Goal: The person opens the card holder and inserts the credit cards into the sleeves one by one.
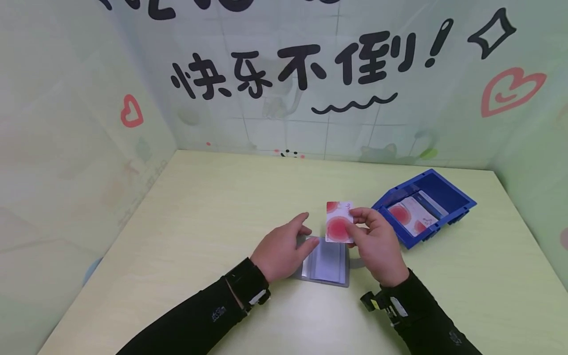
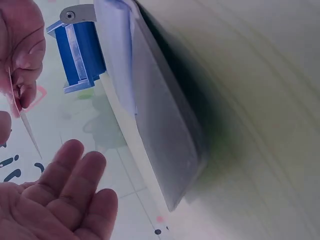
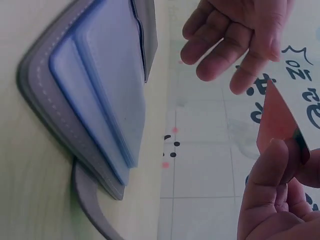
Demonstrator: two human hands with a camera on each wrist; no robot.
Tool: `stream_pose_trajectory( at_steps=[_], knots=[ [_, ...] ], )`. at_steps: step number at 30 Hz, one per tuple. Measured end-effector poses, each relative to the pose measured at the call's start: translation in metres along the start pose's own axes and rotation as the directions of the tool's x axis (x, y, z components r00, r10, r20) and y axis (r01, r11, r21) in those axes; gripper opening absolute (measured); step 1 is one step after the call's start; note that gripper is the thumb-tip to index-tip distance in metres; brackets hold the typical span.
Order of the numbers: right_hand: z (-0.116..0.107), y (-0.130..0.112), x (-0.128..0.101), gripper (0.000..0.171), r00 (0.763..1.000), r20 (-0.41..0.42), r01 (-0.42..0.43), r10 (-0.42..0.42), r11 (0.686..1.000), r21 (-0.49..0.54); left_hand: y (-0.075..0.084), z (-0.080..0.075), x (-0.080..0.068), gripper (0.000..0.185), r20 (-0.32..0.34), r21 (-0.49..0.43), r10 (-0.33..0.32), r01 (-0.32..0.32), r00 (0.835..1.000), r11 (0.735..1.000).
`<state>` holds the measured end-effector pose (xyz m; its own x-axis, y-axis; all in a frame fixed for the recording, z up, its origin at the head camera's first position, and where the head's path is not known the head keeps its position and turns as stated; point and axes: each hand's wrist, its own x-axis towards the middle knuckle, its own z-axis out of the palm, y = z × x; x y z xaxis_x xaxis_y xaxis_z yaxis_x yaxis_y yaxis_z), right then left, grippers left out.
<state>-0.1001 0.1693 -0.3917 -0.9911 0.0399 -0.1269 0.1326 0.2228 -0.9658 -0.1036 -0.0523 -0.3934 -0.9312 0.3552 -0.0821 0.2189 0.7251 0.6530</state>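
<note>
A red-and-white card [image 1: 338, 223] is pinched upright between thumb and fingers of the right hand [image 1: 378, 246], just above the open grey card holder [image 1: 326, 266]. The left hand [image 1: 281, 249], fingers relaxed, is rested on the holder's left edge. A blue bin [image 1: 448, 192] of cards is seen far right.

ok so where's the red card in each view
Head: the card stands upright at centre, pinched by the right hand above the holder.
Left wrist: far left, edge-on, below the right hand's fingers.
Right wrist: lower right, above the thumb.
Shared landmark: the grey holder, open on the table.
</note>
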Motion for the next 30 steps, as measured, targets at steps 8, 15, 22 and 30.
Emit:
stream_pose_trajectory(
  at_steps=[8,15,22,30],
  knots=[
    [0.013,0.009,-0.007,0.034,0.995,0.095,0.022,-0.02,1.0,-0.022,0.001,0.001,0.002,0.072,0.001,-0.174,0.01,-0.01,1.0,0.985],
    [0.018,0.012,-0.01,0.034,0.989,0.135,0.08,-0.066,0.992,-0.099,0.002,-0.003,0.003,0.069,0.007,-0.207,-0.009,0.01,1.0,0.978],
    [0.01,0.011,-0.009,0.037,0.968,0.209,0.191,-0.138,0.946,-0.262,-0.002,-0.007,0.007,0.067,-0.002,-0.206,-0.036,0.035,0.999,0.978],
    [-0.001,0.013,-0.003,0.055,0.918,0.395,0.293,-0.044,0.747,-0.597,-0.009,-0.011,0.009,0.067,-0.009,-0.098,-0.089,0.088,0.996,0.991]
  ],
)
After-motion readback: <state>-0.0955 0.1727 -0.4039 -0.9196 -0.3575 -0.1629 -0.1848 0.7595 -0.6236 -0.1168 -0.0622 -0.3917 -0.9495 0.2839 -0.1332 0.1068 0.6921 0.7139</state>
